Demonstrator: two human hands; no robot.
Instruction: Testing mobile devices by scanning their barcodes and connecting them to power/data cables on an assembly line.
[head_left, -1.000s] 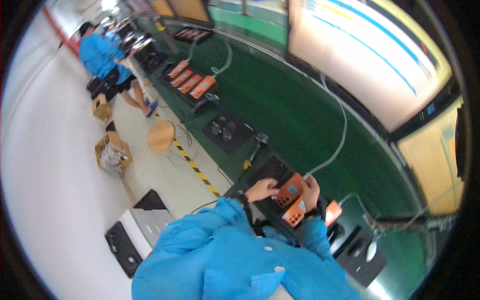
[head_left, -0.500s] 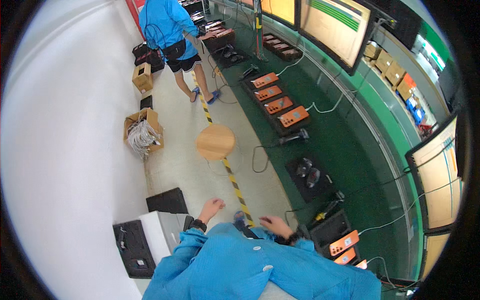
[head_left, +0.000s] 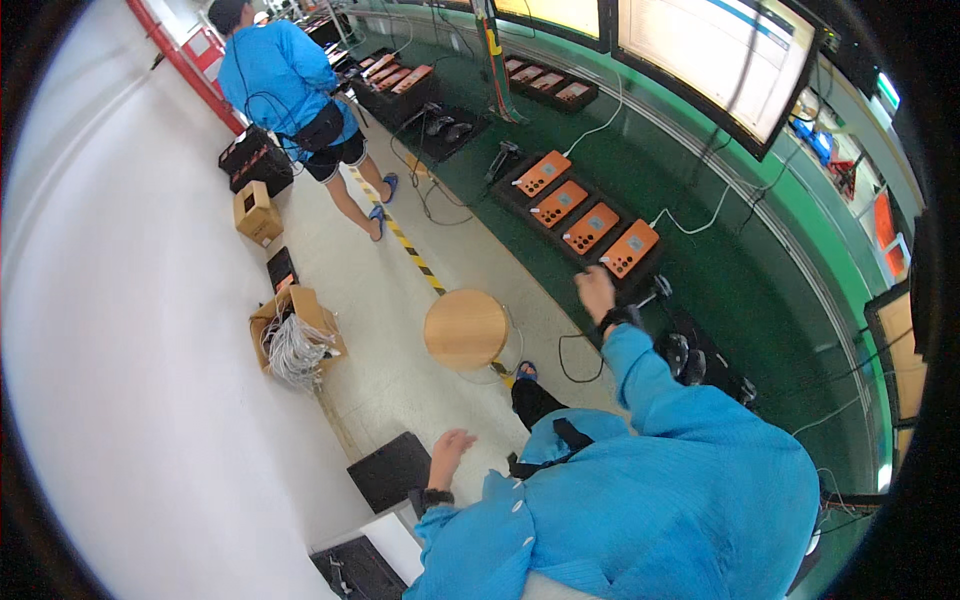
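Two hands apart: the right at a row of orange devices, the left low over dark boxes.

Four orange devices (head_left: 588, 210) lie in a slanting row on a black tray (head_left: 655, 268) on the green bench (head_left: 760, 290), right of centre in the frame. The right hand (head_left: 594, 292) reaches up just below the lowest device, close to its edge; whether it touches cannot be told, and the fingers look loosely curled, holding nothing visible. The left hand (head_left: 448, 447), in the lower middle, hangs with fingers spread and empty above a black box (head_left: 390, 470) on the floor. A round wooden stool (head_left: 466, 330) stands between the hands. In the upper left another person in a blue coat (head_left: 285, 75) stands by the bench, with cardboard boxes (head_left: 257, 212) nearby.
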